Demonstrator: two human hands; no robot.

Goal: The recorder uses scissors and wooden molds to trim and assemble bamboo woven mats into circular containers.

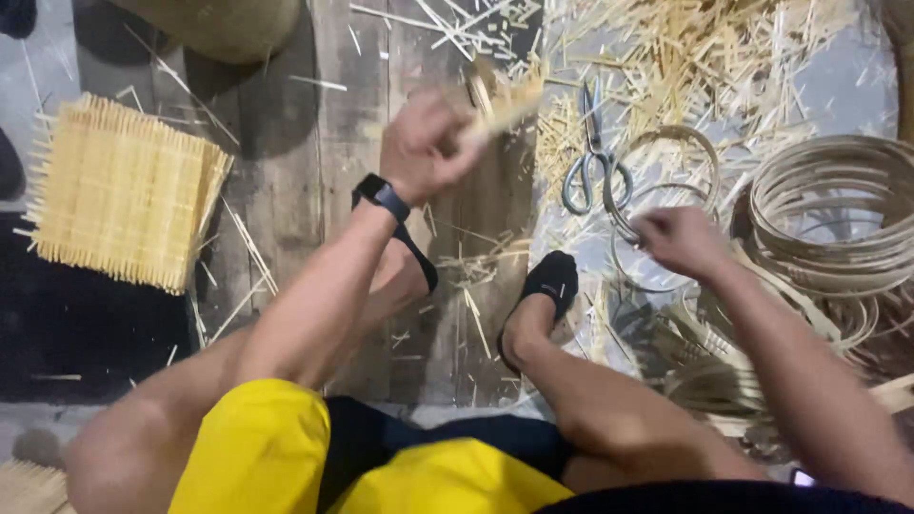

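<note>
Above the scissors [596, 157], the left hand [426, 148] pinches a blurred bundle of bamboo strips [505, 100], probably light, springy and splintery, best gripped mid-length, while the right hand [678, 238] curls around a thin hoop [657, 205] just below them.

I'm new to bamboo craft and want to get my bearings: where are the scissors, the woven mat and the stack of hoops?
scissors [594, 162], head view, on the pivot above the handles.
woven mat [119, 195], head view, middle of the weave.
stack of hoops [828, 214], head view, on the upper rims.
</note>
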